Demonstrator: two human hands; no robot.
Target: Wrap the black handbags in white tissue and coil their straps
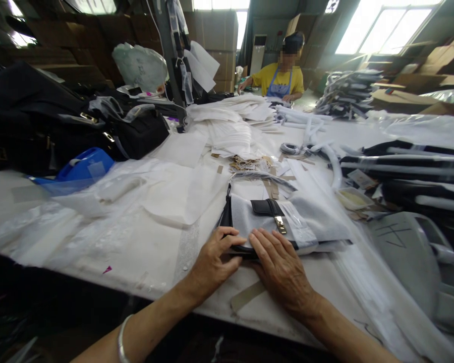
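A handbag (245, 217) lies on the table before me, black at its side and edge. Pale grey wrapping covers much of its front, and a black flap with a gold-coloured clasp (280, 225) shows there. The wrapped strap (265, 175) arches at the back. My left hand (217, 254) pinches the bag's near left corner, fingers on top and thumb below. Beside it, my right hand (282, 264) lies flat on the near front, fingers stretched out and close together; its thumb is mostly hidden. A tan strip (247, 296) lies just below the hands.
Clear plastic sheets (113, 196) and a blue object (85, 165) lie left, near black bags (128, 131). White sheets (230, 126) are piled behind the handbag. A grey plastic piece (404, 257) and wrapped black items (408, 166) lie right. Another person (283, 80) works across the table.
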